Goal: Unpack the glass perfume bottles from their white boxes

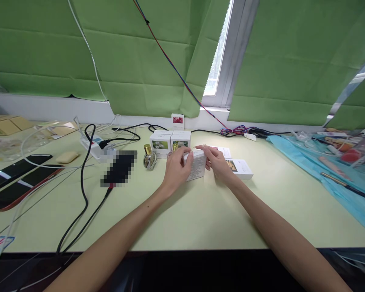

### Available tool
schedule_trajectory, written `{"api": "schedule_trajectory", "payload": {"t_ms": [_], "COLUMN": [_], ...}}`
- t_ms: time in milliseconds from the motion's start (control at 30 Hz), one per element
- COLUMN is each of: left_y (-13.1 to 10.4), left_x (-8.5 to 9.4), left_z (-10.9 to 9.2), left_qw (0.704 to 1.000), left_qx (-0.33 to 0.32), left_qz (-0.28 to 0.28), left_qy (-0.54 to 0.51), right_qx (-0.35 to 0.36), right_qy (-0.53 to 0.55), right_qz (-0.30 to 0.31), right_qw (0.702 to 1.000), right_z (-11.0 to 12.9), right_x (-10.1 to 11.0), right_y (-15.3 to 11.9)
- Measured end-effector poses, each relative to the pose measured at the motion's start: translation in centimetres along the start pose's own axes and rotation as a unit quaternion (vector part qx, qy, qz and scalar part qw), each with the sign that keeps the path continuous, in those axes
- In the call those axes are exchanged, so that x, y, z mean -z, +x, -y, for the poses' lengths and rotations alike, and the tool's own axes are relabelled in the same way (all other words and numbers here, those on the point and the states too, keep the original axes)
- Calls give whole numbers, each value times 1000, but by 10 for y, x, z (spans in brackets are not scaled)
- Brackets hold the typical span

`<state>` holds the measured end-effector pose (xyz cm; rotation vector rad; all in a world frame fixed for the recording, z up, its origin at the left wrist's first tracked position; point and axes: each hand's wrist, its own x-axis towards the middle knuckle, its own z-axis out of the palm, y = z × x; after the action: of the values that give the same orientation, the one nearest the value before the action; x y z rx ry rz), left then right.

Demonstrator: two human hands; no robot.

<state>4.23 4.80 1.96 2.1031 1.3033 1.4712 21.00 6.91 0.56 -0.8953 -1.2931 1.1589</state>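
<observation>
Between my hands stands a small white carton [197, 167] with fine grey print on the side facing me. My left hand [177, 166] is closed around its left edge, thumb on the near face. At its top right corner, the fingers of my right hand [216, 162] are bent against the carton. Behind my left hand are two white boxes with flower pictures, a left one [160, 146] and a right one [182, 138]. A glass perfume bottle [150, 159] with a gold cap stands left of them. Beyond my right wrist lies another white box [243, 169] with a yellow flower picture.
A power strip [93, 147], black cables [84, 190] and a blurred-out dark device [120, 168] lie to the left, with two phones [18, 188] farther out. Blue plastic sheeting [316, 170] with clutter covers the right side. A small white box [177, 121] stands by the wall.
</observation>
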Motion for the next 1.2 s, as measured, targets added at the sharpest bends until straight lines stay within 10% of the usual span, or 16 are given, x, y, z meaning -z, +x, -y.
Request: {"api": "schedule_trajectory", "payload": {"t_ms": [1200], "left_y": [1], "left_x": [4], "left_z": [-4], "left_qw": [1000], "left_qx": [-17], "left_qz": [-2], "left_qy": [3], "right_qx": [92], "right_qy": [-141], "right_qz": [-48], "right_qw": [985], "right_z": [12], "right_x": [-6], "right_y": [-11]}}
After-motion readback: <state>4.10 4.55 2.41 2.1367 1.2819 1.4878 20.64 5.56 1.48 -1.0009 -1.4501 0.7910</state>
